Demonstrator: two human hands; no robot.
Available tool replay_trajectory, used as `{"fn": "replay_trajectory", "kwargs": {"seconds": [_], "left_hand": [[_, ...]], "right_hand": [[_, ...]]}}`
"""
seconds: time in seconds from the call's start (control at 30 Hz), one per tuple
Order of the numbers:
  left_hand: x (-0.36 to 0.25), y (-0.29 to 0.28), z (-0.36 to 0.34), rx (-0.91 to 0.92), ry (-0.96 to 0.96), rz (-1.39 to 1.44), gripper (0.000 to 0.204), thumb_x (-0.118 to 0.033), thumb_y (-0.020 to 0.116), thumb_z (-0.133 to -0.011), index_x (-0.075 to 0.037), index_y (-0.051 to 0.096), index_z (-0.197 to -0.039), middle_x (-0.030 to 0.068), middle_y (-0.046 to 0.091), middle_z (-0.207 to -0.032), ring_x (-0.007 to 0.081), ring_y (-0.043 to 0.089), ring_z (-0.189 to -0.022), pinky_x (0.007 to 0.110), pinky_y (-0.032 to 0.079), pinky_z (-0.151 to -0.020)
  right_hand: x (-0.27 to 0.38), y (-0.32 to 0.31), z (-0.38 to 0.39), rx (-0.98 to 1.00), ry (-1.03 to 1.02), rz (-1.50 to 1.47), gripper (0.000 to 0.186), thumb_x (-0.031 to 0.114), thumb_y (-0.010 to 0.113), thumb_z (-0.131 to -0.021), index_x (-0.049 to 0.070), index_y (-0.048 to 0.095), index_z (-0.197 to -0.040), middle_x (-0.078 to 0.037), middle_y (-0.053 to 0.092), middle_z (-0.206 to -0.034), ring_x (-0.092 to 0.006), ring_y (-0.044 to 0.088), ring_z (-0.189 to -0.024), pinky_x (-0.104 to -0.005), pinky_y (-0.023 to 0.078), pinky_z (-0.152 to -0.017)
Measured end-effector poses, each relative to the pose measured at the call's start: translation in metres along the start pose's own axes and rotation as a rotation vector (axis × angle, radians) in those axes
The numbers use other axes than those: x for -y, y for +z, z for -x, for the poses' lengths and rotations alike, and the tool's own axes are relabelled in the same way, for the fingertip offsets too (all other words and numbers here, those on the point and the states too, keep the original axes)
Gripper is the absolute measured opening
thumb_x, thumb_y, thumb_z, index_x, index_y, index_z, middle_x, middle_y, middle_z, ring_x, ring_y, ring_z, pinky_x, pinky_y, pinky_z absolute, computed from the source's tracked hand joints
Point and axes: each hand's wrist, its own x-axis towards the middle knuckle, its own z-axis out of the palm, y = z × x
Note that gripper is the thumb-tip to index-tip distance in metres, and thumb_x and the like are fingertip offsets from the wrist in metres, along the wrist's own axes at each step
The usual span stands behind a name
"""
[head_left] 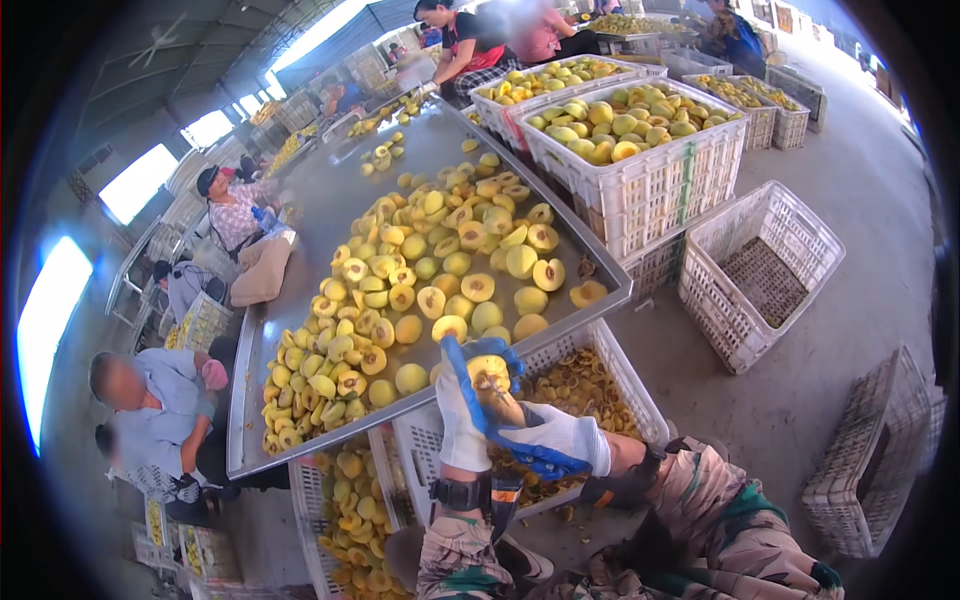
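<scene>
My left hand (463,405), in a white glove with blue coating, is closed round a cut yellow peach (489,374) above the table's near edge. The cut side faces up and shows a brownish centre. Just right of it and lower, my right hand (556,440), gloved the same way, has its fingers curled in against the fruit. A brownish, stub-like piece (506,410) shows between the two gloves; its kind is unclear and the right fingers hide part of it. Beyond my hands, many whole and halved peaches (430,250) cover the metal table (330,195).
Below my hands is a white crate (640,400) of peach scraps (580,390); a crate of peaches (355,510) stands left of it. Stacked full crates (650,190) line the table's right side. An empty crate (760,275) sits on the floor. Several people work around the table.
</scene>
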Motion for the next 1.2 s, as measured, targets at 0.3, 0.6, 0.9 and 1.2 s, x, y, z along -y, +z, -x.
{"fn": "replay_trajectory", "kwargs": {"seconds": [0.3, 0.6, 0.9, 1.2], "left_hand": [[0.002, 0.004, 0.007, -0.121, -0.039, 0.132, 0.049, -0.043, 0.044, -0.096, 0.004, 0.059, -0.094, 0.0133, 0.064, -0.073, 0.0221, 0.062, -0.055, 0.032, 0.053, -0.048], [-0.014, 0.002, 0.025, -0.039, -0.202, 0.001, 0.058, -0.053, 0.039, -0.094, 0.001, 0.06, -0.093, 0.014, 0.065, -0.075, 0.025, 0.061, -0.056, 0.032, 0.051, -0.05], [-0.057, -0.115, 0.063, -0.517, -0.232, -0.324, 0.039, -0.038, 0.049, -0.095, -0.001, 0.057, -0.107, 0.007, 0.064, -0.078, 0.0184, 0.063, -0.062, 0.026, 0.052, -0.058], [-0.08, -0.164, -0.024, -0.287, 0.226, -1.959, 0.048, -0.036, 0.067, -0.076, -0.009, 0.059, -0.115, 0.0162, 0.063, -0.106, 0.033, 0.059, -0.099, 0.042, 0.045, -0.086]], "right_hand": [[-0.009, -0.007, -0.002, -0.001, 0.09, 0.254, 0.028, 0.027, 0.06, -0.087, 0.007, 0.055, -0.106, 0.0, 0.057, -0.074, -0.0094, 0.053, -0.059, -0.0251, 0.042, -0.05], [-0.003, -0.008, 0.003, 0.263, 0.486, -0.506, 0.013, 0.024, 0.06, -0.09, 0.014, 0.052, -0.092, 0.004, 0.047, -0.063, -0.005, 0.041, -0.042, -0.02, 0.028, -0.034], [0.022, -0.008, 0.024, 0.298, 0.387, -0.302, 0.012, 0.021, 0.06, -0.09, 0.011, 0.053, -0.092, 0.002, 0.05, -0.064, -0.007, 0.045, -0.045, -0.0199, 0.031, -0.036], [0.014, -0.011, 0.019, 0.091, 0.39, -0.15, 0.012, 0.019, 0.061, -0.089, 0.013, 0.051, -0.093, 0.003, 0.052, -0.064, -0.0068, 0.047, -0.045, -0.0208, 0.034, -0.036]]}}
